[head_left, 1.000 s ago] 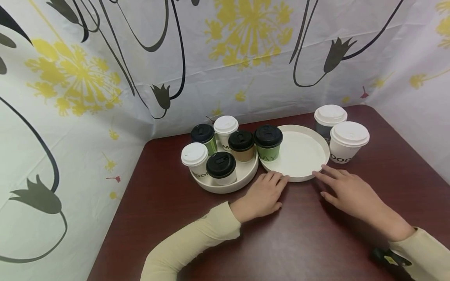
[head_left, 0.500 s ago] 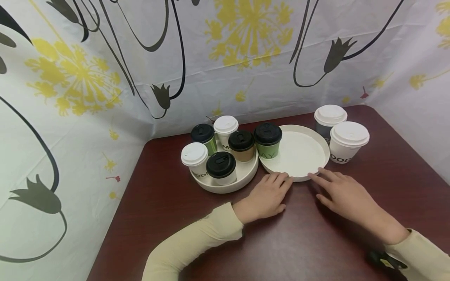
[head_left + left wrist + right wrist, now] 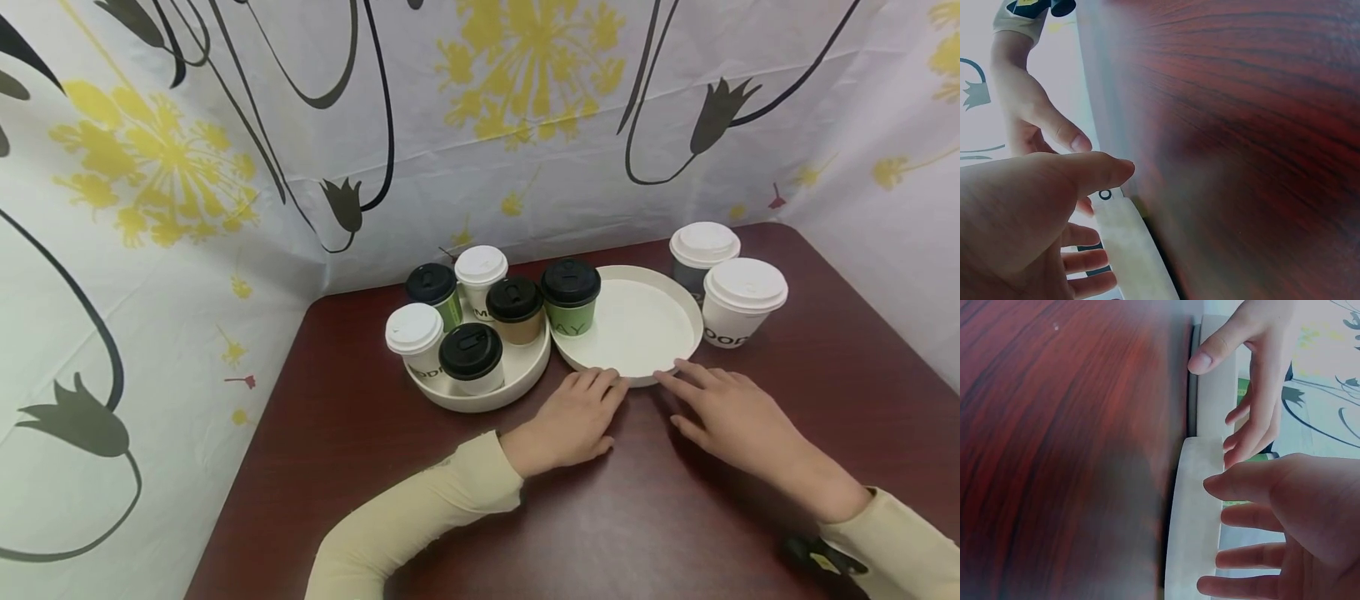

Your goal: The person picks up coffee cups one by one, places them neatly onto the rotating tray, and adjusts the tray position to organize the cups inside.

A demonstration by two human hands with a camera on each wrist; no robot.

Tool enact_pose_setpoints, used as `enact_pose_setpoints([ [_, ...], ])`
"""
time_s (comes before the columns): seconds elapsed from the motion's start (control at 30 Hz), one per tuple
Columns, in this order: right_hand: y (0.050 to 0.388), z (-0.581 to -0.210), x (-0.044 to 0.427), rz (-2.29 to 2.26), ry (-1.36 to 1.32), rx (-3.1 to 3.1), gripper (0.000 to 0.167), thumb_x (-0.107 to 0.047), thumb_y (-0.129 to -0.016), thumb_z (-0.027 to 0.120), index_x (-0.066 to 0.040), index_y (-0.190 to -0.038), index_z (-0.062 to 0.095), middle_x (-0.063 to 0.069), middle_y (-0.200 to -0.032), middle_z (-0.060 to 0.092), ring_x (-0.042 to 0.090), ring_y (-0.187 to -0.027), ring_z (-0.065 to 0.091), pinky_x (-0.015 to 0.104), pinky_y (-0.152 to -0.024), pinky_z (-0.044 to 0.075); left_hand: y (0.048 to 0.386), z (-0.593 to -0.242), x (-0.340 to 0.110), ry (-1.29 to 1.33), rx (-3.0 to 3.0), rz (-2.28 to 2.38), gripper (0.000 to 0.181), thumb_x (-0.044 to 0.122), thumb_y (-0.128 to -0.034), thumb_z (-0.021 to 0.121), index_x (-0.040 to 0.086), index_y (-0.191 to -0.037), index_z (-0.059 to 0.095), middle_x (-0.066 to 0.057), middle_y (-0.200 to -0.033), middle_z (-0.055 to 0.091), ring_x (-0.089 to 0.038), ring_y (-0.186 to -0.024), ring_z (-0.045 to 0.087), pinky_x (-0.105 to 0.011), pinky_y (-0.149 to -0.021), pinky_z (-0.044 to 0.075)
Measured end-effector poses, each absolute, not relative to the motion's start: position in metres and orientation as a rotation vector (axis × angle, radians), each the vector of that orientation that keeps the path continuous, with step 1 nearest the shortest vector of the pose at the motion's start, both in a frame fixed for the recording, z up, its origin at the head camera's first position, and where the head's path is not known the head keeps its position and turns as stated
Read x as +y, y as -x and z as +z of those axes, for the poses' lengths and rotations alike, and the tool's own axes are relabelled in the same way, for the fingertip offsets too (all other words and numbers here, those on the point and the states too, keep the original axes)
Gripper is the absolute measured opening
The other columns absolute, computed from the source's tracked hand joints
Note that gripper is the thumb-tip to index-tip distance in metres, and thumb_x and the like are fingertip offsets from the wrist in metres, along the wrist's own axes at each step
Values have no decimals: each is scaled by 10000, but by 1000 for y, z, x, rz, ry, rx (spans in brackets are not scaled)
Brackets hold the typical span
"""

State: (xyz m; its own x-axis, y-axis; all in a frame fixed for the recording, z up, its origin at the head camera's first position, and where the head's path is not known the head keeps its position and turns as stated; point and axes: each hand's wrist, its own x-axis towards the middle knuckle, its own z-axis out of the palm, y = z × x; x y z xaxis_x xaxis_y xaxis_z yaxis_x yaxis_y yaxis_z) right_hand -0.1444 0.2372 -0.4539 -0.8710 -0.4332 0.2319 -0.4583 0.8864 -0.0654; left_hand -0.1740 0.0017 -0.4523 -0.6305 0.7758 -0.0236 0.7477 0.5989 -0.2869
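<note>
In the head view, a round white tray [image 3: 648, 325] carries one green paper cup [image 3: 572, 304] with a black lid, upright at its left side. My left hand [image 3: 568, 423] lies at the tray's front rim, its fingertips on or right beside it. Just to the right, my right hand [image 3: 738, 421] has its fingertips at the same rim, fingers extended and spread. Neither hand grips anything. The right wrist view shows the tray wall [image 3: 1194, 519] beside the right fingers, with the left hand [image 3: 1263, 369] beyond. Whether every fingertip touches is unclear.
A second white tray [image 3: 480, 405] adjoins on the left, bearing several lidded cups, among them a brown one [image 3: 517, 321] and a black-lidded white one [image 3: 474, 358]. Two white-lidded cups [image 3: 742, 300] stand right of the first tray. Patterned cloth [image 3: 420, 125] hangs behind the table.
My right hand has shifted slightly left along the rim, and my left hand slightly right, so they are closer together. The green cup sits a little farther back on its tray.
</note>
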Motion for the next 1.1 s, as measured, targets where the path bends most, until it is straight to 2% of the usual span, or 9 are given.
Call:
enact_pose_setpoints([
  [0.13, 146, -452, 241, 208, -685, -2833, 573, -272, -810, 772, -101, -1334, 615, 224, -1324, 607, 438, -1127, 630, 622, -899, 474, 174, -452, 2, 1295, -2702, 437, 863, 576, -881, 636, 122, -1536, 304, -15, -1496, 386, -173, -1374, 402, -309, -1109, 409],
  [0.37, 157, -442, 255, 359, -637, -2673, 568, -201, -749, 809, -86, -1279, 640, 227, -1285, 614, 451, -1070, 636, 605, -804, 502, 174, -451, 3, 1299, -2711, 419, 862, 569, -878, 647, 125, -1534, 308, -15, -1486, 386, -177, -1372, 396, -310, -1093, 424],
  [0.6, 176, -415, 276, 473, -451, -2546, 598, -146, -725, 804, -87, -1288, 610, 241, -1348, 544, 468, -1110, 542, 630, -750, 456, 174, -452, 2, 1292, -2728, 432, 863, 569, -882, 641, 132, -1540, 291, -15, -1496, 372, -177, -1379, 385, -310, -1095, 417],
  [0.7, 187, -406, 287, 492, -381, -2520, 636, -142, -726, 794, -58, -1317, 575, 292, -1378, 498, 527, -1112, 492, 660, -772, 416, 175, -452, 2, 1290, -2734, 430, 862, 566, -883, 641, 134, -1540, 287, -15, -1494, 368, -177, -1379, 383, -310, -1094, 418],
  [0.8, 199, -402, 298, 527, -329, -2520, 691, -133, -723, 797, -20, -1349, 527, 354, -1400, 448, 605, -1128, 444, 706, -860, 369, 176, -452, 2, 1289, -2737, 424, 854, 560, -885, 642, 136, -1538, 290, -11, -1483, 373, -175, -1374, 387, -311, -1090, 422],
  [0.9, 209, -401, 306, 567, -270, -2564, 725, -153, -743, 797, -1, -1378, 480, 387, -1413, 407, 654, -1152, 402, 739, -924, 317, 177, -453, 2, 1288, -2745, 422, 848, 555, -890, 638, 137, -1539, 286, -4, -1475, 378, -171, -1370, 388, -312, -1091, 422],
  [1.1, 221, -407, 316, 597, -204, -2662, 733, -311, -824, 760, -10, -1416, 447, 391, -1412, 399, 655, -1130, 401, 748, -864, 328, 176, -452, 1, 1279, -2754, 444, 844, 556, -894, 630, 131, -1540, 291, 1, -1480, 376, -165, -1374, 383, -304, -1089, 423],
])
